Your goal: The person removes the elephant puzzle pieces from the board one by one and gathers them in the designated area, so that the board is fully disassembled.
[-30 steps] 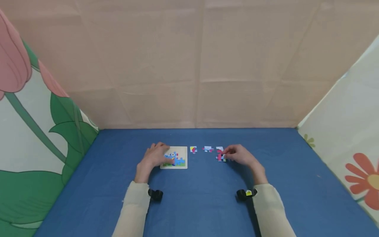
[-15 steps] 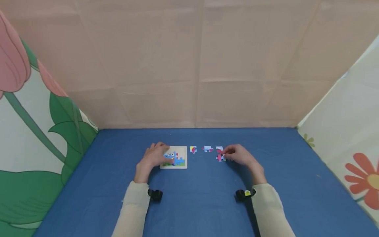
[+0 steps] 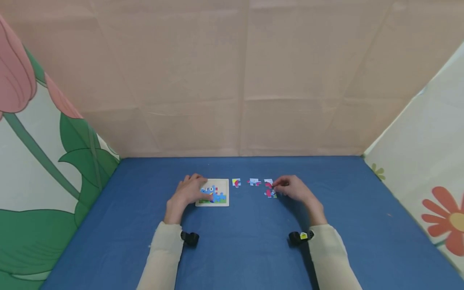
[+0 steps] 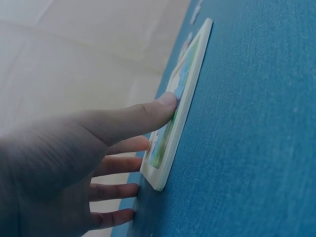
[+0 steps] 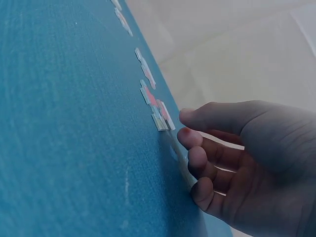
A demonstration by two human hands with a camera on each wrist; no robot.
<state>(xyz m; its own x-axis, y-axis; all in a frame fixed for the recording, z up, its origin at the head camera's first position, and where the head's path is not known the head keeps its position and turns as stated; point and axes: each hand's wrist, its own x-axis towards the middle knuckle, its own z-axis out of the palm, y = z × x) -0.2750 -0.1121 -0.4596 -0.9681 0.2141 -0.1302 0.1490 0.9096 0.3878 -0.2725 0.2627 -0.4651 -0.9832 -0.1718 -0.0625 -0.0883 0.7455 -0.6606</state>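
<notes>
In the head view, my left hand [image 3: 188, 191] rests over the left side of a small square puzzle board [image 3: 226, 183] with a blue animal picture. The left wrist view shows its thumb [image 4: 148, 116] on the board's face and the other fingers spread at the near edge, partly hidden. Farther right, my right hand [image 3: 294, 188] hovers beside two pink-and-white puzzle pieces, an upper piece [image 3: 268, 183] and a lower piece [image 3: 269, 193]. Seen from the right wrist, its fingers [image 5: 197, 158] are loosely bent, thumb and forefinger slightly apart, with nothing visible between them.
Between the board and the right hand lie a yellow-and-red puzzle piece [image 3: 236, 182] and a pale blue-and-pink piece [image 3: 254, 182]. A blue cloth [image 3: 239, 249] covers the table, which meets a beige backdrop [image 3: 239, 100]. Printed panels stand left and right.
My right fingertips have shifted slightly up, off the lower pink piece, so more of it shows. The left hand and the board stay in place.
</notes>
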